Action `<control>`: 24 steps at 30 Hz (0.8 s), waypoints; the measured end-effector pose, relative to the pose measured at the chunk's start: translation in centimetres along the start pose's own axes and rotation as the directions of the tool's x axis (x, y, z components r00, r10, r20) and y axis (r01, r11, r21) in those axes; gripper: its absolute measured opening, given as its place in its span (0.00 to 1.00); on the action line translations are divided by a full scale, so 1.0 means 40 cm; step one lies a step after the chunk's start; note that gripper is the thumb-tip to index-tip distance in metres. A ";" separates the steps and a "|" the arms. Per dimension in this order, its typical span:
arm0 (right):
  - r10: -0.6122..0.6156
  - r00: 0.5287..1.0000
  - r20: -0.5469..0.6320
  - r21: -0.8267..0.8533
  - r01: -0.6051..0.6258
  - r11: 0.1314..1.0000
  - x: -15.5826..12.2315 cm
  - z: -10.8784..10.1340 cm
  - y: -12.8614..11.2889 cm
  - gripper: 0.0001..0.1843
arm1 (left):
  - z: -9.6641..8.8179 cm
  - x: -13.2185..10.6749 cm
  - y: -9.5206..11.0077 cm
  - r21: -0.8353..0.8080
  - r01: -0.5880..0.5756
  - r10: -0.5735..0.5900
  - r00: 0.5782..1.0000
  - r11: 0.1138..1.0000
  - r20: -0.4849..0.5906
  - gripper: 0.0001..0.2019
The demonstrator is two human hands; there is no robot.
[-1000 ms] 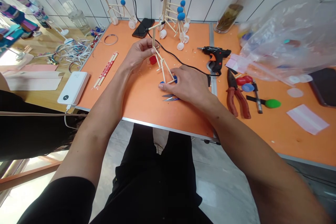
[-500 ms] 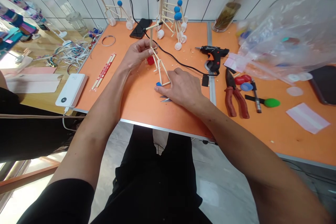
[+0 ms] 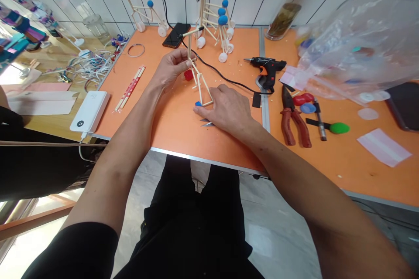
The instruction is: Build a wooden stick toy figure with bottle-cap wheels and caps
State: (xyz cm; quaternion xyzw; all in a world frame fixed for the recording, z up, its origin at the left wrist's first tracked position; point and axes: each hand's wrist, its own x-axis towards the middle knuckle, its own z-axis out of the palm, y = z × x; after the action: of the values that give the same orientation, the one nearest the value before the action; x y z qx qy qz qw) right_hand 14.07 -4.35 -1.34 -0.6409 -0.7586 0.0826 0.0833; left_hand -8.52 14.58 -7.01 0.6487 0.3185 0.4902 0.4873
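Between my hands stands a small bicycle frame (image 3: 200, 89) built of thin wooden sticks, its handlebar stick dark-tipped. My left hand (image 3: 175, 67) pinches it at the front upright. Over its rear end lies my right hand (image 3: 229, 107), fingers curled round the back and thumb beside a small blue piece (image 3: 198, 103); the fingertips are hidden. Pointed metal blades (image 3: 207, 123) stick out from under that hand. A red piece (image 3: 188, 74) lies just behind the left fingers. Further back stand finished-looking stick bicycles (image 3: 204, 13) with blue ball seats and white wheels.
To the right are a black glue gun (image 3: 267, 69), red-handled pliers (image 3: 294, 124), a marker pen (image 3: 320, 120) and a clear plastic bag (image 3: 360, 48). Wrapped chopsticks (image 3: 130, 89) and a white power bank (image 3: 90, 111) lie left. A phone (image 3: 176, 35) and a black cable (image 3: 225, 77) lie behind.
Both hands keep their hold on the stick frame in nearly the same place. The whole view has shifted very slightly; nothing else visibly moves.
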 end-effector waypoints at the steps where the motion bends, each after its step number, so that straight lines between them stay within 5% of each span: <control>1: 0.001 1.000 0.002 0.000 -0.001 1.000 0.000 0.000 0.000 0.31 | -0.001 0.000 -0.002 -0.002 0.006 -0.006 1.000 1.000 -0.007 0.18; 24: 0.000 1.000 -0.002 0.001 0.000 1.000 -0.003 0.001 -0.004 0.31 | -0.008 0.004 -0.011 0.011 -0.008 0.008 1.000 1.000 -0.009 0.20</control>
State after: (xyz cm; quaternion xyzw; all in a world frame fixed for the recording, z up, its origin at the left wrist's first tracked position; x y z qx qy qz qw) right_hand 13.93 -4.48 -1.33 -0.6411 -0.7584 0.0822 0.0842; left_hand -8.74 14.94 -7.35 0.6504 0.3210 0.4934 0.4801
